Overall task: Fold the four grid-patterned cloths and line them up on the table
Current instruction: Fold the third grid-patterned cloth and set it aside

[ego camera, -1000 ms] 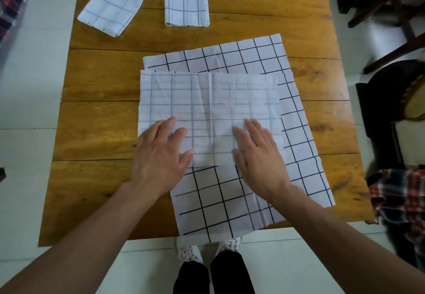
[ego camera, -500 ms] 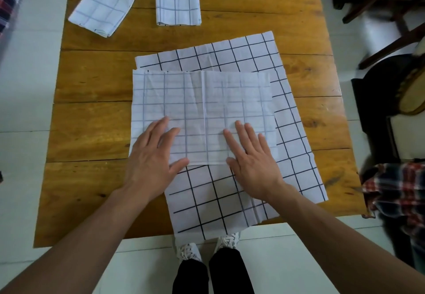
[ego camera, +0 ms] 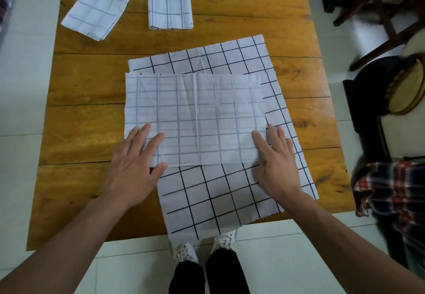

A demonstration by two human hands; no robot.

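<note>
A half-folded white cloth with thin grid lines (ego camera: 195, 116) lies on top of a larger unfolded cloth with bold black grid lines (ego camera: 220, 192), which hangs over the table's near edge. My left hand (ego camera: 135, 169) rests flat on the folded cloth's near left corner, fingers spread. At the near right corner my right hand (ego camera: 276, 164) lies flat with fingers apart. Two folded grid cloths sit at the far side: one slanted at the far left (ego camera: 96, 8), one straight beside it (ego camera: 169, 2).
The wooden table (ego camera: 87, 118) stands on a pale tiled floor. Dark wooden chairs (ego camera: 379, 17) and a plaid fabric (ego camera: 395, 197) are at the right. My shoes show below the table's near edge.
Both hands have slid apart along the folded cloth's near edge, the left toward the left corner and the right toward the right corner. The cloths have stayed in place.
</note>
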